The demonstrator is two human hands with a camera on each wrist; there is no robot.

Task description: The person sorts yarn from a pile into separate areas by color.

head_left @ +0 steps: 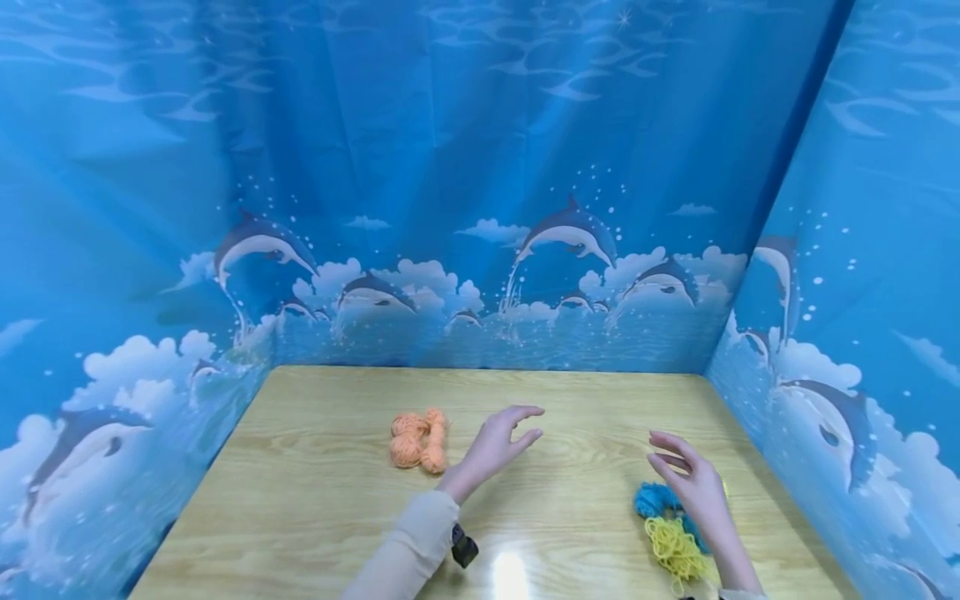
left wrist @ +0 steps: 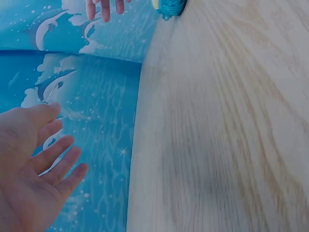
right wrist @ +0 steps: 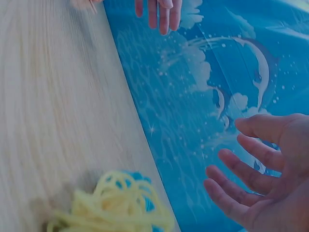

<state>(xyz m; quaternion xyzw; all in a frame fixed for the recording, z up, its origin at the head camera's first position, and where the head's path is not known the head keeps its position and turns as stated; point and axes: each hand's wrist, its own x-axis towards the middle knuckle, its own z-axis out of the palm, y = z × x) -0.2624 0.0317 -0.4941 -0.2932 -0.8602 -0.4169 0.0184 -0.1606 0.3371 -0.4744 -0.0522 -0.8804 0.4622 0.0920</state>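
The yellow yarn (head_left: pixel 675 548) and blue yarn (head_left: pixel 654 498) lie by the table's (head_left: pixel 315 500) right edge, under the empty, open right hand (head_left: pixel 693 483). The left hand (head_left: pixel 498 442), open too, hovers beside the orange yarn (head_left: pixel 420 439). Best to lower slowly and grab a whole bundle.

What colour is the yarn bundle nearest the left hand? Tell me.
Orange: the small orange yarn bundle, clearest in the head view.

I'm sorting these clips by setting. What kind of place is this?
Probably a staged recording booth, not a lived-in room: a wooden table is walled on three sides by a blue dolphin-print backdrop. On it lie only small yarn bundles: orange yarn, teal yarn and yellow yarn.
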